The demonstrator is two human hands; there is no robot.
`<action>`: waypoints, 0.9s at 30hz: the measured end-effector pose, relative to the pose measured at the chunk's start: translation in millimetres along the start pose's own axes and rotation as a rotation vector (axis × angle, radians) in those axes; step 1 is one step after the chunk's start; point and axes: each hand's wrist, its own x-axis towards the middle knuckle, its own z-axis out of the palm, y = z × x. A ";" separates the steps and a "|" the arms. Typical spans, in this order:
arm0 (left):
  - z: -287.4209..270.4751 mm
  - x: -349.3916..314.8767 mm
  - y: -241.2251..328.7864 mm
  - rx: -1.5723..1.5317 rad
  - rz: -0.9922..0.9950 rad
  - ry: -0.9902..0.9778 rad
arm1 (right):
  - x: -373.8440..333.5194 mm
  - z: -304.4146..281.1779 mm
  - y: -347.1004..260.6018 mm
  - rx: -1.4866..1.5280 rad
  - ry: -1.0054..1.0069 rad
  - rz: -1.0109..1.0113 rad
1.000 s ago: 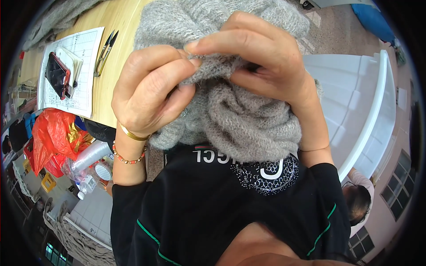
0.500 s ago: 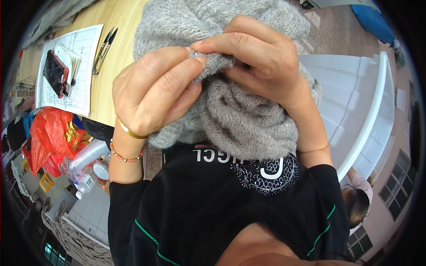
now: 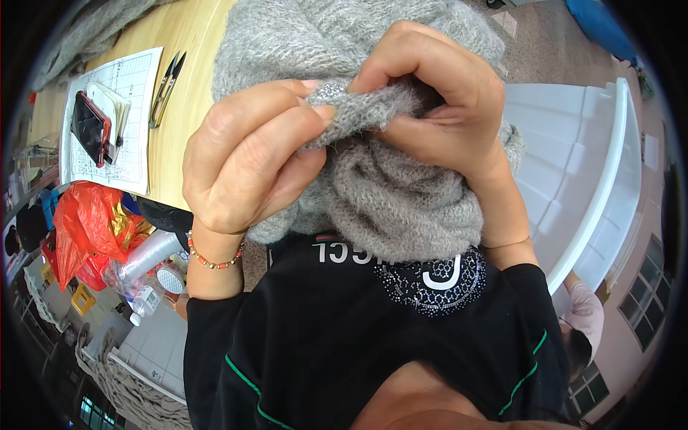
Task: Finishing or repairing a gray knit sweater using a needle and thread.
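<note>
A fuzzy grey knitted garment (image 3: 408,193) is bunched over the table edge and against my front. My left hand (image 3: 254,154) pinches a raised fold of it between thumb and fingertips. Just to the right, my right hand (image 3: 444,93) grips the same fold, its index finger curled over the top and its thumb underneath. Between the two hands shows a small silvery, glittering piece (image 3: 331,91) on the knit; whether it is a button or a trim, I cannot tell. My fingers partly cover it.
On the wooden table (image 3: 188,36) at left lie thread snips (image 3: 167,89), a gridded paper sheet (image 3: 136,64) and a phone (image 3: 91,129). Red plastic bags (image 3: 89,222) and a clear bottle (image 3: 145,302) are below them. A large white bin (image 3: 555,158) stands at right, with another person (image 3: 584,322) beyond.
My right hand has shifted right, away from the left fingertips, with the knit fold stretched between them. More of the silvery piece shows. My left hand keeps its pinch.
</note>
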 end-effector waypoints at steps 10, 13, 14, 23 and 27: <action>3.3 -0.5 -8.1 -0.190 -0.230 0.034 | -1.9 1.9 -2.3 -0.171 0.032 -0.074; -0.5 1.8 -3.3 -0.178 -0.232 -0.033 | -2.5 3.5 0.1 -0.168 0.062 -0.095; -1.2 1.5 -2.6 -0.156 -0.244 -0.030 | -2.2 4.5 -0.4 -0.166 0.073 -0.094; 0.0 -1.1 0.5 -0.186 -0.174 0.007 | 2.5 -4.6 30.2 -0.162 0.037 -0.527; -1.1 -1.3 0.9 -0.271 -0.220 0.002 | 5.9 -5.7 36.5 0.112 0.019 -0.465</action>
